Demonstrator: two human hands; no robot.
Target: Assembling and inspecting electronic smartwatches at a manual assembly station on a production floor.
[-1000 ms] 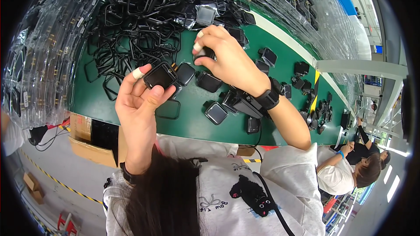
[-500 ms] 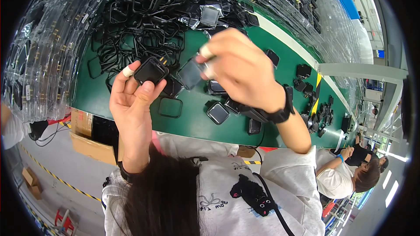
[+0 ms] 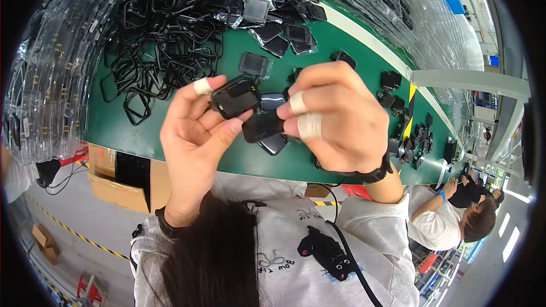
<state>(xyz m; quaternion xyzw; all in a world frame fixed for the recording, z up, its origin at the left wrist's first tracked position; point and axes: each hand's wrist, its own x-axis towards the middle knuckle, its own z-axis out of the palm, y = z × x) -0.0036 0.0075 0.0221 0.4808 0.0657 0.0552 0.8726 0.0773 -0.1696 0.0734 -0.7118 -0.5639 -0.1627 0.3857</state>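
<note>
My left hand (image 3: 196, 128) holds a black square smartwatch case (image 3: 236, 98) between its fingers and thumb, above the table. Just right of it, my right hand (image 3: 344, 116) pinches a thin dark rectangular panel (image 3: 263, 127), close to the case's lower edge; whether they touch I cannot tell. White tape wraps fingers of both hands. Beyond the hands a square screen (image 3: 254, 63) with clear film lies on the green table (image 3: 153, 136). Beneath and behind the panel, more smartwatch parts (image 3: 274, 144) are partly hidden.
A heap of black square frames (image 3: 165, 28) covers the far left. Film-wrapped screens (image 3: 256, 9) lie beside it. Stacked clear trays (image 3: 62, 68) rise at left. Small black parts (image 3: 391, 79) sit at right, near a white metal post (image 3: 466, 84). A co-worker (image 3: 435, 216) sits further right.
My left hand has moved right with the smartwatch case. My right hand no longer has the film-covered screen and now holds the dark panel, nearer the left hand.
</note>
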